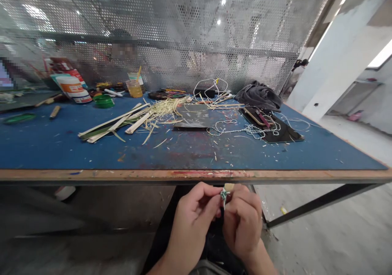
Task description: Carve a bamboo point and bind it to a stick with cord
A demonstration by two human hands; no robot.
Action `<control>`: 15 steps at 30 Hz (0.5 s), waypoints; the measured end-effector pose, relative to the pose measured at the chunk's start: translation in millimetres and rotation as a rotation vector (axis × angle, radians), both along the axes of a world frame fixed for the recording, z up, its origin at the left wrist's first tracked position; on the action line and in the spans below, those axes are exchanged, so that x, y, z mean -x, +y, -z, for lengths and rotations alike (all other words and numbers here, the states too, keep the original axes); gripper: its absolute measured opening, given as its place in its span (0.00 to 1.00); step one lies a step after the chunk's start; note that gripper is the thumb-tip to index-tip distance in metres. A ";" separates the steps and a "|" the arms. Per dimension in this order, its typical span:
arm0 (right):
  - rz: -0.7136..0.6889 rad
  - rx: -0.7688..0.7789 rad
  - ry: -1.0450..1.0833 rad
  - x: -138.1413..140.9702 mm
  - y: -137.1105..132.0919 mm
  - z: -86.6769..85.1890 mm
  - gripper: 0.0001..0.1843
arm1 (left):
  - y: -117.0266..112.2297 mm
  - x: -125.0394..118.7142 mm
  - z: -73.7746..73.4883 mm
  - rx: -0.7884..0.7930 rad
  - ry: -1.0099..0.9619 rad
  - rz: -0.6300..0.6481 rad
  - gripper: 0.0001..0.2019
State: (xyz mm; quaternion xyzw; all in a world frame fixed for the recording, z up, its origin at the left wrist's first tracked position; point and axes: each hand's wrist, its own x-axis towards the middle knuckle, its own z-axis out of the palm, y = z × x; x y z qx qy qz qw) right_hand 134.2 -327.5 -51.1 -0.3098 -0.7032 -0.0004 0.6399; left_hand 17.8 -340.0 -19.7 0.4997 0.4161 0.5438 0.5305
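Note:
My left hand (pixel 191 216) and my right hand (pixel 243 222) are held together below the front edge of the blue table (pixel 61 144), over my lap. Both are closed in a pinch on one small piece bound with white and green twine (pixel 223 194); a pale stub shows at its top. On the table lie several split bamboo strips (pixel 116 124), a heap of thin shavings (pixel 165 107) and a loose twisted string (pixel 235 129).
A dark board (pixel 196 118) and a black mat (pixel 283 134) lie mid-table. A grey cloth (pixel 260 95), white cord (pixel 211 85), a yellow cup (pixel 134 87), a green lid (pixel 103 100) and tipped containers (pixel 72 87) stand at the back. Perforated mesh (pixel 183 34) closes the far side; people sit behind it.

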 end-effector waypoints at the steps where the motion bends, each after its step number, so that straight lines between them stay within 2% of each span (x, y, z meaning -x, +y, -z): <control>1: -0.022 0.020 0.045 1.4 -1.5 1.8 0.13 | -0.2 -0.7 -0.7 -0.005 -0.019 -0.008 0.05; 5: -0.119 0.198 0.373 9.9 -9.0 13.0 0.06 | 1.0 -4.4 -2.1 0.012 -0.236 0.042 0.05; 8: -0.354 0.507 0.438 14.8 -14.6 20.7 0.10 | 4.5 -5.9 -2.4 -0.036 -0.344 0.055 0.07; 10: -0.443 0.692 0.420 14.7 -16.8 22.1 0.06 | 7.4 -4.7 -1.9 -0.083 -0.291 0.016 0.05; 12: -0.372 0.735 0.381 11.1 -16.7 20.5 0.07 | 10.2 -1.2 -0.7 -0.168 -0.190 -0.065 0.03; 15: -0.137 0.576 0.227 1.6 -13.5 15.6 0.08 | 13.1 7.9 1.6 -0.336 -0.061 -0.222 0.11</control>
